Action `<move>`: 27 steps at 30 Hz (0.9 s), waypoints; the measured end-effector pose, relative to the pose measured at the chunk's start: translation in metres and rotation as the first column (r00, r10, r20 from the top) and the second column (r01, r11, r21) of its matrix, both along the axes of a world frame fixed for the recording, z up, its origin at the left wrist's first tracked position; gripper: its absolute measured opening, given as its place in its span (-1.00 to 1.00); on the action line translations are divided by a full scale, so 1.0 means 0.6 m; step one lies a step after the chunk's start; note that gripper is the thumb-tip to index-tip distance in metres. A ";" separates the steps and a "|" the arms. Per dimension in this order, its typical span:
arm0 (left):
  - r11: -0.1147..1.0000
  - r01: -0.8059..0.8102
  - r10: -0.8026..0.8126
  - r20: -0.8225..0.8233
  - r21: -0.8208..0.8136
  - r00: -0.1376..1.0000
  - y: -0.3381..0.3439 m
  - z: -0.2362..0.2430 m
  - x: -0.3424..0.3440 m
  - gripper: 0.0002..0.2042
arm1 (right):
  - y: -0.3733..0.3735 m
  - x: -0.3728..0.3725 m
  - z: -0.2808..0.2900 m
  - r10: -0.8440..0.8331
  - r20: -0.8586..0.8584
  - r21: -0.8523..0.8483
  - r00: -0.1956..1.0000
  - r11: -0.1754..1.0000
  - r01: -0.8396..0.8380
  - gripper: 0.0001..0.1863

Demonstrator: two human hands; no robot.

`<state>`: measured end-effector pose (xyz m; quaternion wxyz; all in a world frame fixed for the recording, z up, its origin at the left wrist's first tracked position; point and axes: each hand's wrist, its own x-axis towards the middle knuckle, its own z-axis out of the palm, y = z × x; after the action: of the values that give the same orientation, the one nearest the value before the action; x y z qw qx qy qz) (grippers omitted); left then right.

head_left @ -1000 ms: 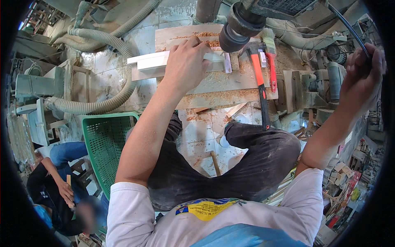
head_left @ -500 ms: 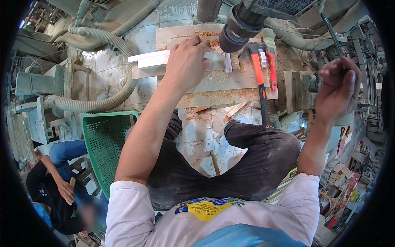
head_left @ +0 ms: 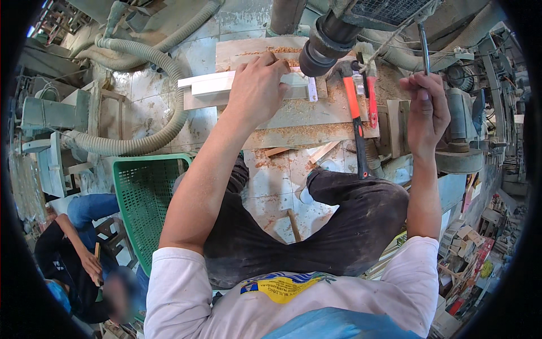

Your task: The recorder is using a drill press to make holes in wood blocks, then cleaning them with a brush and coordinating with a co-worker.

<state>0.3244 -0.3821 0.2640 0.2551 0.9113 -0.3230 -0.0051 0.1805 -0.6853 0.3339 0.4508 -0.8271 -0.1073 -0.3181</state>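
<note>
Right hand clamped on lever — left hand part-hides wood, its grip unclear.

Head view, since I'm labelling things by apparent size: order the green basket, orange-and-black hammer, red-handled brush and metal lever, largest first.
1. Green basket, partly hidden
2. Orange-and-black hammer
3. Red-handled brush
4. Metal lever, its lower end in the right hand
</note>
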 end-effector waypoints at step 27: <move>0.759 -0.241 0.292 -0.014 -0.604 0.956 0.068 0.218 -0.168 -0.61 | 0.143 -0.088 0.158 0.169 -0.176 0.017 0.970 0.985 -0.169 -0.80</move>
<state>0.2237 -0.3413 0.3946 0.5149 0.8195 -0.1849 0.1705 0.1275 -0.5996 0.4284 0.4846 -0.8395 -0.1368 -0.2041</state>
